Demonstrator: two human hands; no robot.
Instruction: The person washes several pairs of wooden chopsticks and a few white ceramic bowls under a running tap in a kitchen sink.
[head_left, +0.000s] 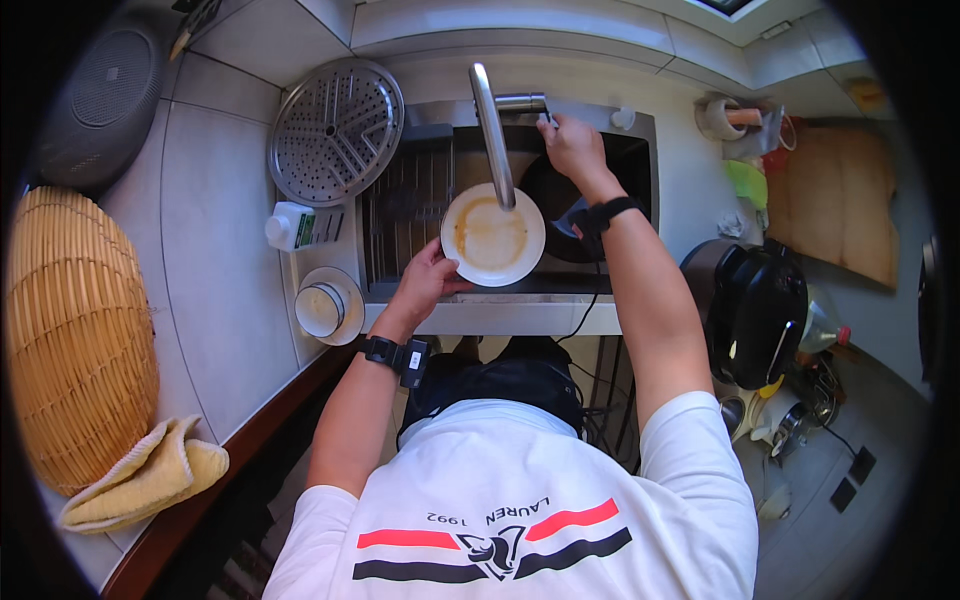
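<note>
My left hand (430, 279) grips the near left rim of a white plate (493, 259) that has a brown stain over its middle. The plate is held over the sink (651, 127), beneath the spout of a metal faucet (493, 135). No stream of water can be made out. At the faucet's lever on the right, my right hand (576, 150) has its fingers closed around the end. A dark round pan (536, 184) sits in the right part of the sink, partly hidden by the plate and my right arm. On the left side is a wire rack (409, 217).
Left of the sink are a perforated steel steamer plate (337, 131), a white bottle (289, 227) and a bowl (319, 311) on a saucer. Farther left lie a woven bamboo basket (79, 337) and a yellow cloth (150, 472). A black appliance (757, 315) and a cutting board (832, 199) stand right.
</note>
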